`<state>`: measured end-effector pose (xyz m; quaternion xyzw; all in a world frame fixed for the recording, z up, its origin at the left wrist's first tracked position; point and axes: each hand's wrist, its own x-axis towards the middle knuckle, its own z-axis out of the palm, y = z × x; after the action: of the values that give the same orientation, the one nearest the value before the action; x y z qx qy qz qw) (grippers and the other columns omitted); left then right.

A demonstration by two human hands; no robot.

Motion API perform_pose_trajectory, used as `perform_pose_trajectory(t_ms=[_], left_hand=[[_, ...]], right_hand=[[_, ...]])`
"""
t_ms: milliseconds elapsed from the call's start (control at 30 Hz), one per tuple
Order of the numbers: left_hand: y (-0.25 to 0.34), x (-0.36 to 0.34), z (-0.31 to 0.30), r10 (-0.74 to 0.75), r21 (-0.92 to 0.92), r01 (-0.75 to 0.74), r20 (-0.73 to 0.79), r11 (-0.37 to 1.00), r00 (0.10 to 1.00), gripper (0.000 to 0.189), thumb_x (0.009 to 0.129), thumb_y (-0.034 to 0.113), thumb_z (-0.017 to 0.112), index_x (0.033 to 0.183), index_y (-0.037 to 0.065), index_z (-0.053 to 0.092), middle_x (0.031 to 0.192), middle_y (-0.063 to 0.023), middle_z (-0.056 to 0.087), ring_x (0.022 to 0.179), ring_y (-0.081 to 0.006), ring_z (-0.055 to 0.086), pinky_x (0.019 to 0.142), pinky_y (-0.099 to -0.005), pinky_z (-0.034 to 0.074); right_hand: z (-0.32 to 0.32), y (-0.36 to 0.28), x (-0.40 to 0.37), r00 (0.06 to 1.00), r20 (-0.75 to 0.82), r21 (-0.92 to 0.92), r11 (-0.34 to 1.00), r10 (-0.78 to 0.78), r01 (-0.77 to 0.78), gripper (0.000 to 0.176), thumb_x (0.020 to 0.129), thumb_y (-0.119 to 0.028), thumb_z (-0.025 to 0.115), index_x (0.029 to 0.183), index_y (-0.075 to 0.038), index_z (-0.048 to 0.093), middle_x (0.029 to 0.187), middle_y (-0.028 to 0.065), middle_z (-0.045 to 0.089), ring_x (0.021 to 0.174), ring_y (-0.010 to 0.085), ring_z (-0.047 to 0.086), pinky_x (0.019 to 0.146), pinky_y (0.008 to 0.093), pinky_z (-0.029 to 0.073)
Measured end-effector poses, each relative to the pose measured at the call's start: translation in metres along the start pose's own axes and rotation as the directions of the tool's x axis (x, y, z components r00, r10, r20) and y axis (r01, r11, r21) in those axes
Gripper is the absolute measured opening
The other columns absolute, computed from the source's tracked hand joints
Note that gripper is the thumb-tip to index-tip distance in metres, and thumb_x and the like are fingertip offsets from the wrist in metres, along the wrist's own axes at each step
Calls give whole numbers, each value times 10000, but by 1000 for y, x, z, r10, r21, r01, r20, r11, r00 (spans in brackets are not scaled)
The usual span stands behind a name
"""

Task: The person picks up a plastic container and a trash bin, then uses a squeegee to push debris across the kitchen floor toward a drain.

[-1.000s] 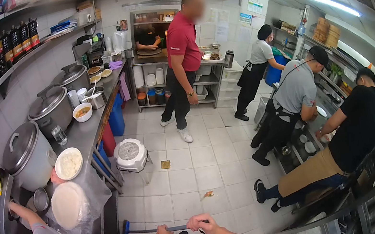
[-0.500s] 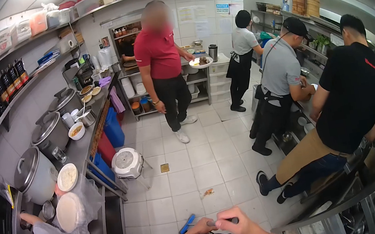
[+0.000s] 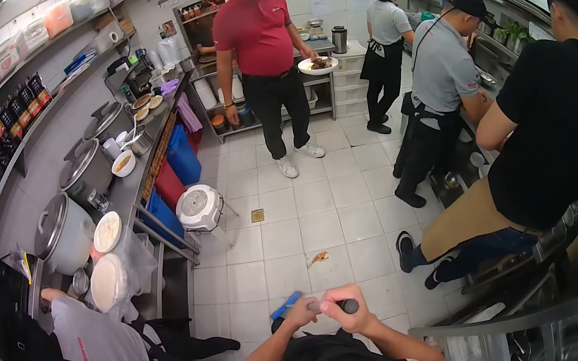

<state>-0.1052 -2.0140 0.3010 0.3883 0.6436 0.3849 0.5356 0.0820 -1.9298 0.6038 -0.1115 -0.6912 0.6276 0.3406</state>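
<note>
Both my hands are closed around the grey handle of a long-handled floor tool [image 3: 348, 306], seen nearly end-on, its dark butt end pointing up at me. My right hand [image 3: 347, 308] wraps the handle just below that end. My left hand [image 3: 301, 313] grips it beside the right one, a little lower. Past my left hand, down at floor level, shows the tool's blue head [image 3: 285, 304]; part of it is hidden behind the hand. On the tiles ahead of the hands lies a small orange-brown food spill [image 3: 318, 257].
A white-topped stool [image 3: 200, 206] stands at the left counter [image 3: 128, 195], which bears pots and bowls. A person in red [image 3: 254, 36] holds a plate of food [image 3: 318, 65]. Co-workers stand along the right; another bends at lower left. A metal rail [image 3: 505, 324] runs at lower right.
My view has tilted down, so more of my apron and arms shows. Both hands keep their grip on the tool. The person in red appears nearer, still holding the plate.
</note>
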Motion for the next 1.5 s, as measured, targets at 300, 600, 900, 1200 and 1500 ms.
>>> perform_pose_trajectory(t_ms=[300, 600, 900, 1200, 1500], left_hand=[[24, -38, 22, 127, 195, -104, -108, 975, 986, 141, 796, 27, 652, 935, 23, 673, 746, -75, 666, 623, -143, 648, 565, -306, 505], [-18, -18, 49, 139, 220, -70, -314, 973, 939, 163, 676, 80, 678, 838, 81, 660, 854, -143, 680, 841, -339, 658, 746, -430, 519], [-8, -9, 35, 229, 277, -111, -437, 954, 870, 260, 849, 220, 761, 773, 37, 592, 767, -135, 615, 675, -276, 652, 598, -402, 497], [15, -48, -26, -14, 3, 15, -274, 1000, 962, 337, 877, 196, 766, 681, 34, 546, 683, -70, 573, 544, -145, 594, 490, -320, 439], [6, -61, -41, 175, 311, -53, -381, 949, 908, 341, 801, 254, 777, 646, 30, 574, 683, -136, 605, 644, -307, 620, 600, -440, 457]], right_hand=[[6, 1, -32, 999, -40, 8, 999, -34, 34, 283, 853, -98, 608, 615, -9, 484, 542, 67, 480, 466, 164, 451, 472, 305, 346], [-4, 4, -31, 999, 18, 150, 988, -41, 37, 238, 849, -32, 593, 642, 1, 480, 578, 78, 491, 507, 197, 493, 499, 310, 393], [1, 10, 14, 987, 156, 320, 947, -28, -23, 269, 859, -31, 597, 642, 12, 443, 582, 80, 486, 508, 173, 440, 510, 313, 375], [64, 3, 36, 958, 276, 170, 985, -80, 33, 267, 796, 15, 643, 620, -29, 446, 553, 75, 469, 457, 195, 432, 452, 299, 313], [106, -17, 38, 980, 178, 185, 981, -92, 59, 256, 780, 15, 627, 612, -39, 442, 544, 64, 476, 444, 210, 434, 464, 324, 350]])
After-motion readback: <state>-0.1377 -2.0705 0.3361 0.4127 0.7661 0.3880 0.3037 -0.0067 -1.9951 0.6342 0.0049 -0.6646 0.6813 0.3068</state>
